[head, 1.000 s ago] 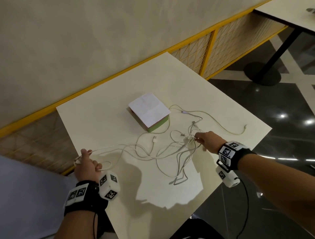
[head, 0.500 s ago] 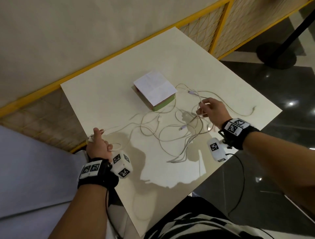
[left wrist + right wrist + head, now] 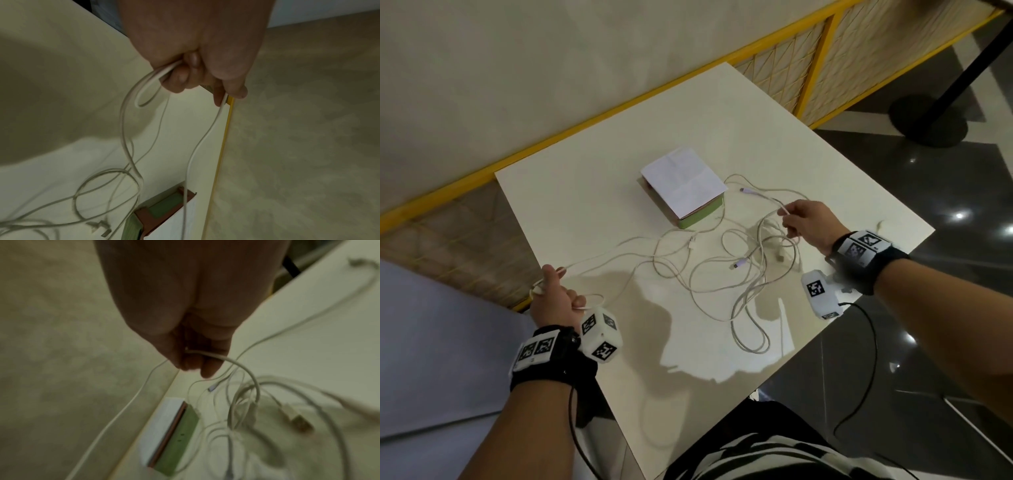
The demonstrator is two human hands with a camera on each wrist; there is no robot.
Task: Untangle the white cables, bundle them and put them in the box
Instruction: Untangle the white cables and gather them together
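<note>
Several white cables (image 3: pixel 726 274) lie tangled across the middle and right of the white table (image 3: pixel 592 205). At the table's left edge my left hand (image 3: pixel 554 294) grips a loop of white cable (image 3: pixel 144 91) in its curled fingers, with another strand pinched under the thumb. My right hand (image 3: pixel 801 222) is raised above the tangle and pinches a white cable (image 3: pixel 222 358) that hangs down into the heap. The box (image 3: pixel 688 195), green-sided with a white lid on top, sits behind the cables; it also shows in the right wrist view, the box (image 3: pixel 176 439).
A yellow-framed mesh railing (image 3: pixel 825 61) and a beige wall run behind the table. A black table base (image 3: pixel 928 120) stands on the dark glossy floor at the right. A grey surface (image 3: pixel 431 342) lies left of the table. Loose plugs (image 3: pixel 739 263) lie among the cables.
My right hand rose from the tangle and moved further back, drawing a cable up. The left hand kept its grip at the table's left edge. The camera view dipped closer.
</note>
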